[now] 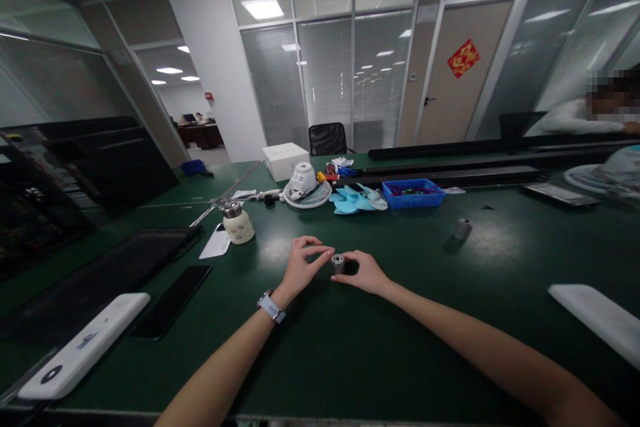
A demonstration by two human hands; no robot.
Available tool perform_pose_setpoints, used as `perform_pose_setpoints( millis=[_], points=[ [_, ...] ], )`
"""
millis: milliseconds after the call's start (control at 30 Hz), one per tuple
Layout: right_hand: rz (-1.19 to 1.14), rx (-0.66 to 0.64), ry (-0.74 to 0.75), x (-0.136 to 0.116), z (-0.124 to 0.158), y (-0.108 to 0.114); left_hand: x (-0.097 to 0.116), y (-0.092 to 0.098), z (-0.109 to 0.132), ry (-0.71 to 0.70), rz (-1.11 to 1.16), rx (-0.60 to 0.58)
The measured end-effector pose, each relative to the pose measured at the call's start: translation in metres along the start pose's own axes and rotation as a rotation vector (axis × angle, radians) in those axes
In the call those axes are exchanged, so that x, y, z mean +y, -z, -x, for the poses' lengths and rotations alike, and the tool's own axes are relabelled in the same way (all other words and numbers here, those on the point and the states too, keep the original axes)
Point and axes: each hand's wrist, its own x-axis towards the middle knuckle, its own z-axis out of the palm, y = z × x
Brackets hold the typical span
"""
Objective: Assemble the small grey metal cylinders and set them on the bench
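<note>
A small grey metal cylinder (338, 265) stands upright on the green table in front of me, a dark hole showing in its top face. My right hand (367, 272) grips it from the right, with the thumb at the near side and the index finger at the far side. From the left, my left hand (301, 265) reaches to its top edge. The left thumb and index fingertips are pinched together there; whatever lies between them is too small to make out. A second metal cylinder (463, 229) stands apart to the right.
Behind my hands lie light-blue fan blades (356, 199), a white fan part (303, 180) and a blue tray (413, 195) of small parts. At left are a cream bottle (239, 223), a black phone (173, 301) and a white device (85, 347). A person (575, 117) sits far right.
</note>
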Motion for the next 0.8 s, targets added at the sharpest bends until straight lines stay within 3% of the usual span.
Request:
perform_pose_setpoints(
  millis=[200, 367, 467, 600, 700, 800],
  points=[
    [-0.026, -0.016, -0.032, -0.004, 0.002, 0.004, -0.048, 0.028, 0.005, 0.049, -0.182, -0.272],
    [-0.047, -0.001, -0.042, -0.002, 0.001, 0.002, -0.059, 0.026, 0.006, 0.061, -0.229, -0.384],
    [-0.138, 0.02, -0.01, -0.002, 0.0, 0.0, -0.056, 0.025, 0.004, 0.09, -0.163, -0.283],
    [-0.142, 0.018, -0.001, 0.001, 0.004, 0.007, -0.055, 0.025, 0.001, 0.243, -0.027, -0.069],
    [-0.078, 0.06, -0.057, 0.018, 0.017, 0.028, -0.054, 0.023, -0.001, 0.339, 0.016, 0.013],
    [0.006, 0.189, -0.151, 0.052, 0.039, 0.066, -0.052, 0.021, -0.001, 0.373, 0.036, 0.03]
  ],
)
